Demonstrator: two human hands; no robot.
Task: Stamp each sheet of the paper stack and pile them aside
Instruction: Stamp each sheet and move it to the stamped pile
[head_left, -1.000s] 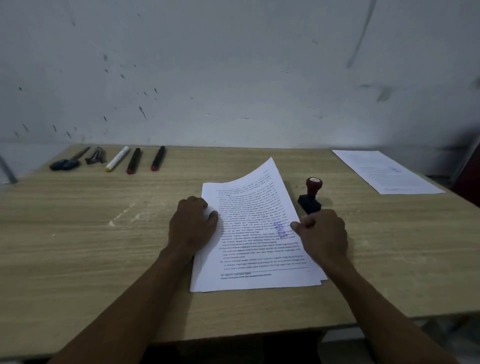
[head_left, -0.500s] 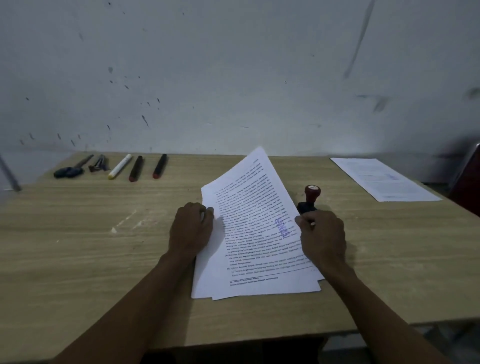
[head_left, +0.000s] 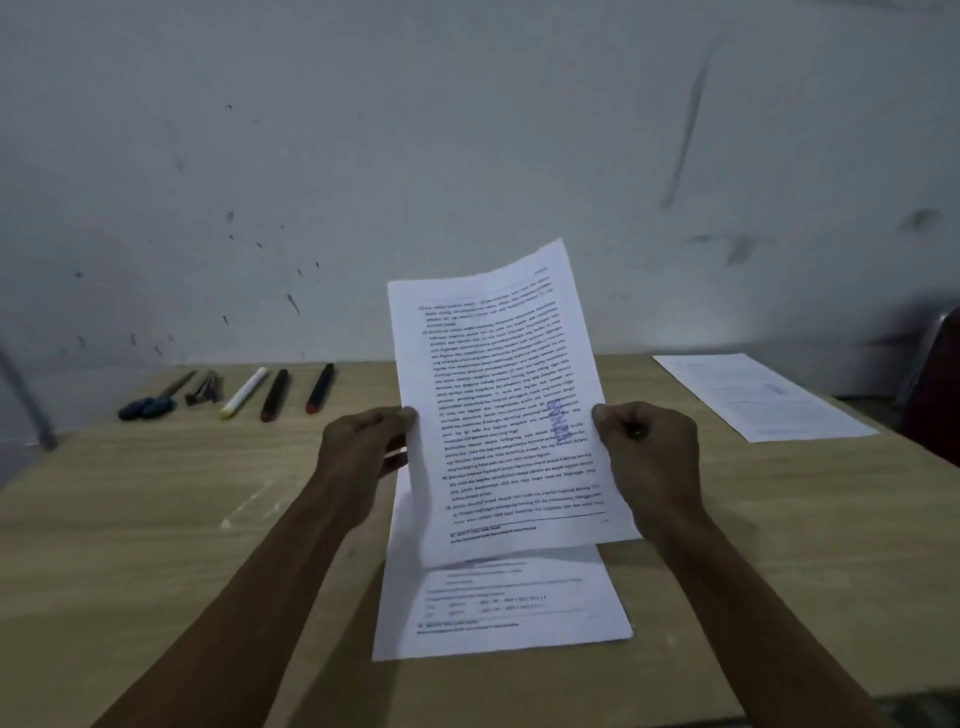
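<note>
Left hand (head_left: 363, 457): fingers (head_left: 397, 460) curled, pinching the left edge of the lifted sheet.
Right hand (head_left: 649, 457): fingers curled, pinching the right edge.
Lifted sheet (head_left: 498, 405): thin white printed paper, blue stamp mark (head_left: 563, 421) beside the right fingers, held above the tabletop.
Paper stack (head_left: 498, 608): flat, below the hands, partly hidden.
Stamped pile (head_left: 763, 395): far right of the right fingers.
Pens (head_left: 275, 395): row, far left.
Tabletop (head_left: 156, 519): pale wood grain.

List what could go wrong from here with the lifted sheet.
The white printed sheet, pinched at both side edges by the left hand and right hand, may crease. Its blue stamp mark sits close to the right thumb and might smear. It could land off the white stamped pile at far right.
</note>
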